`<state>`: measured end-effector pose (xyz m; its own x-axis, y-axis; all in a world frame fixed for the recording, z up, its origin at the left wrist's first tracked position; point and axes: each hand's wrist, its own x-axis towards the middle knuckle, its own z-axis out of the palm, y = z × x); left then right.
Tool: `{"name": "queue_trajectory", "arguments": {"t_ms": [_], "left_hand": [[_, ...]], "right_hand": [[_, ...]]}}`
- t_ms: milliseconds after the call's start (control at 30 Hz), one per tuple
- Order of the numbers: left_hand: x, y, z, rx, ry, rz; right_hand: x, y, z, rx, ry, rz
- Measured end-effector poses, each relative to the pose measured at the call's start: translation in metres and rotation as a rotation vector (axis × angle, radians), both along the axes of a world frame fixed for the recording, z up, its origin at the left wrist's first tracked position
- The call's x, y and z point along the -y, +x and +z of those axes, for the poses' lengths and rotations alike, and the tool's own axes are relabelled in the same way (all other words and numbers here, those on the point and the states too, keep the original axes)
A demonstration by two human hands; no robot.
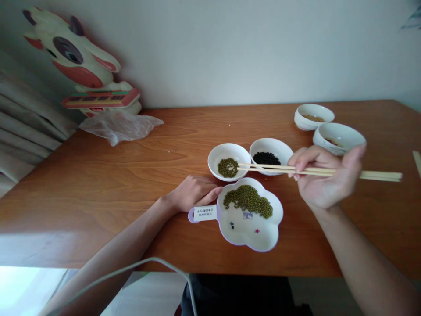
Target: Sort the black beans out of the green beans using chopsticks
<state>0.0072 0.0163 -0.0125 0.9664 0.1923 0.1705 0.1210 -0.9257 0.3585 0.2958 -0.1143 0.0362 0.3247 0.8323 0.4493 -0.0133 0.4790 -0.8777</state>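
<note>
My right hand (325,180) is closed around a pair of light wooden chopsticks (381,176). Their tips reach left over the black-bean bowl into a white bowl (213,160) with green mung beans (226,168). Whether a bean is between the tips cannot be made out. Below lies a flower-shaped white plate (246,237) with a purple rim and a labelled handle (205,213); mung beans (250,199) are heaped in its upper part. My left hand (195,193) rests on the table above the handle, fingers laid down, fingertips at the plate's rim.
Black beans (266,158) fill part of a second white bowl (283,151). Two more bowls, one (299,118) with yellowish contents and another (351,136), stand back right. A cow-shaped toy keyboard (98,98) and plastic bag (121,127) are back left. A white cable (154,259) crosses the front.
</note>
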Motion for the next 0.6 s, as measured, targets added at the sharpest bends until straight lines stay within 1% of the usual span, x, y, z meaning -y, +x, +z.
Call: {"name": "queue_trajectory", "arguments": {"t_ms": [133, 200, 267, 400, 600], "left_hand": [[0.0, 0.001, 0.001, 0.021, 0.009, -0.008], [0.0, 0.001, 0.001, 0.021, 0.015, -0.004], [0.001, 0.001, 0.001, 0.025, 0.013, 0.002], [0.001, 0.001, 0.0, 0.036, 0.008, -0.001], [0.001, 0.001, -0.001, 0.021, 0.005, 0.0]], "right_hand": [[0.003, -0.004, 0.001, 0.106, -0.116, 0.23], [0.005, -0.011, -0.003, 0.181, -0.159, 0.339], [0.007, -0.017, -0.008, 0.232, -0.192, 0.415], [0.006, -0.021, -0.016, 0.271, -0.229, 0.467], [0.005, -0.017, -0.021, 0.311, -0.242, 0.469]]}}
